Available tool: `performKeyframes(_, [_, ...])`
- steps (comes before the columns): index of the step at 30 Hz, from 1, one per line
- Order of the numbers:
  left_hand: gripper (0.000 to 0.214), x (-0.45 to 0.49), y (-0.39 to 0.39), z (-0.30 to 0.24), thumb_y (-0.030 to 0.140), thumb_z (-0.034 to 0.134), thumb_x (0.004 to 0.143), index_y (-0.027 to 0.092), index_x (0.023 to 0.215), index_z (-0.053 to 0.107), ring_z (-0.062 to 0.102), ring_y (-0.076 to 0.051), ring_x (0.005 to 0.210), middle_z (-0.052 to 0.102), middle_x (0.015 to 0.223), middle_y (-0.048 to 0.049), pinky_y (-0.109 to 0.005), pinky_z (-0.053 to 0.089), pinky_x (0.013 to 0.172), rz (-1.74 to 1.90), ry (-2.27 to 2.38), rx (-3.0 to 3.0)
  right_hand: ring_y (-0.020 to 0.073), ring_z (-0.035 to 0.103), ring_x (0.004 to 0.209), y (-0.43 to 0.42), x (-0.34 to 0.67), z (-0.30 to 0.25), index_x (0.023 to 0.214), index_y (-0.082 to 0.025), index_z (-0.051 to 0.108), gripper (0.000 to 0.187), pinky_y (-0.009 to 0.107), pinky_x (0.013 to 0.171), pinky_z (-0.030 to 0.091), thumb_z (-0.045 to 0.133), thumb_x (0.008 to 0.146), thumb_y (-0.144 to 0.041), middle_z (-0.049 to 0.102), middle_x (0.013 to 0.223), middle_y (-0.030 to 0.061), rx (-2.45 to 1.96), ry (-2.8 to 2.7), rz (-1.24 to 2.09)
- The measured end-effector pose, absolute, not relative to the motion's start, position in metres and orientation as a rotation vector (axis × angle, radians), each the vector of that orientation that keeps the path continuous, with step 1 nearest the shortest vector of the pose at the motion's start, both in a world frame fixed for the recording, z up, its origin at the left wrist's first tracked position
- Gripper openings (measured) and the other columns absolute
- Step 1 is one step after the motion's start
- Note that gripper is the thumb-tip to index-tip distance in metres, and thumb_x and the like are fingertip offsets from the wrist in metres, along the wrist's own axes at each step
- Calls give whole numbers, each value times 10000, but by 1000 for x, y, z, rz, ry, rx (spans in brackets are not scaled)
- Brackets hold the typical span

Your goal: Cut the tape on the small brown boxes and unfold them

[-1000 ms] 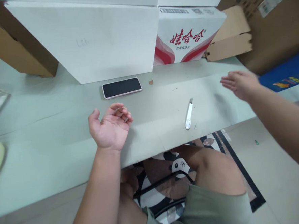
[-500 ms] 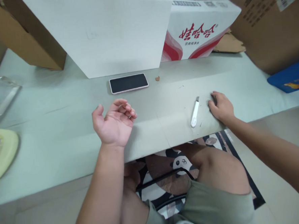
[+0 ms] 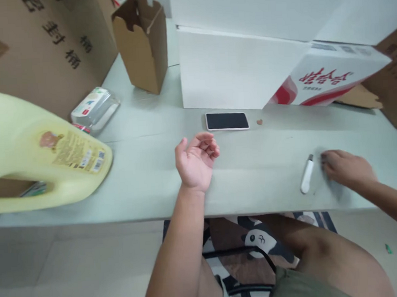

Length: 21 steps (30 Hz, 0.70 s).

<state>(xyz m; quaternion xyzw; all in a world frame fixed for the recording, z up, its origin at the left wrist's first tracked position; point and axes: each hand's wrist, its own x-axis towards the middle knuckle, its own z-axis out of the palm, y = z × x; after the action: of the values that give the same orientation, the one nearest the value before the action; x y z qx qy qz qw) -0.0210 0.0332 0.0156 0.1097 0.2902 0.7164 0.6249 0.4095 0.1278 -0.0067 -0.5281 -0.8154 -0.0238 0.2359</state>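
Mid-frame, the left hand is palm up, thumb and curled fingers apart, just below 1 smartphone. At frame right, 1 white utility knife lies near the blurred right hand; whether that hand grips anything, I cannot tell.

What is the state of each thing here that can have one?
Phone: flat, screen dark.
Knife: lying flat, blade end showing.
Small brown box: upright, top open.
Yellow jug: partly out of view; open or closed unclear.
Clear pack: open or closed unclear.
Left hand: palm up, fingers half curled.
Right hand: blurred, grip unclear.
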Motion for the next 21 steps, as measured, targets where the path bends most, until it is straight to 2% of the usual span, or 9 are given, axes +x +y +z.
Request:
performKeyframes(2, [522, -29, 29, 15, 554, 417, 925, 183, 744, 736, 561, -149, 656, 601, 729, -59, -276, 480, 657, 1670, 634, 253, 212, 453, 457, 140, 371, 14, 688, -331, 592, 194, 377, 466, 294, 617, 805, -485, 588, 577, 31, -1310, -2324, -219])
performKeyframes(5, [512, -38, 24, 14, 525, 414, 929, 178, 764, 752, 564, -151, 679, 605, 732, -64, -271, 477, 676, 1695, 557, 250, 223, 559, 546, 156, 289, 30, 788, -329, 622, 71, 382, 532, 416, 578, 822, -284, 651, 628, 30, -1001, -2387, -385])
performKeyframes(9, [501, -44, 23, 14, 520, 418, 919, 170, 774, 746, 549, -154, 679, 601, 737, -67, -275, 462, 680, 1710, 507, 239, 239, 726, 861, 174, 147, 33, 1025, -258, 678, 191, 377, 747, 580, 552, 885, -230, 752, 925, 66, -749, -2471, -300])
performKeyframes(12, [477, -47, 23, 15, 537, 444, 893, 172, 775, 726, 539, -166, 693, 597, 748, -71, -292, 456, 687, 1717, 527, 247, 258, 727, 1014, 187, 32, 46, 1150, -208, 636, 283, 407, 841, 612, 538, 890, -157, 734, 1118, 103, -638, -2589, -66])
performKeyframes(15, [468, -52, 22, 16, 554, 454, 871, 175, 780, 713, 539, -184, 722, 598, 756, -77, -314, 454, 708, 1721, 556, 274, 218, 703, 1137, 201, -65, 76, 1278, -201, 549, 434, 382, 975, 603, 526, 881, -25, 611, 1428, 125, -883, -2628, 79])
performKeyframes(17, [464, -57, 21, 16, 559, 457, 858, 178, 786, 711, 536, -189, 734, 592, 749, -74, -321, 448, 720, 1725, 563, 286, 235, 568, 1408, 212, -108, 96, 1419, -144, 451, 523, 377, 1111, 539, 512, 913, -27, 392, 1659, 159, -983, -2606, 108])
performKeyframes(18, [462, -59, 21, 16, 562, 459, 852, 179, 789, 710, 534, -190, 736, 587, 744, -71, -323, 444, 723, 1727, 562, 289, 252, 504, 1483, 219, -123, 104, 1489, -102, 372, 571, 390, 1174, 488, 525, 941, -59, 277, 1719, 187, -1047, -2587, 107])
performKeyframes(19, [462, -61, 22, 16, 567, 459, 848, 182, 792, 708, 532, -191, 738, 583, 740, -67, -326, 441, 724, 1729, 558, 293, 274, 461, 1523, 226, -134, 110, 1532, -57, 300, 618, 402, 1214, 443, 543, 965, -100, 230, 1732, 217, -1115, -2572, 100])
performKeyframes(21, [470, -63, 22, 13, 586, 452, 846, 189, 803, 699, 529, -195, 738, 575, 737, -61, -337, 438, 726, 1724, 550, 312, 305, 466, 1523, 239, -146, 116, 1550, 16, 231, 691, 419, 1241, 398, 587, 988, -172, 332, 1676, 259, -1256, -2547, 77])
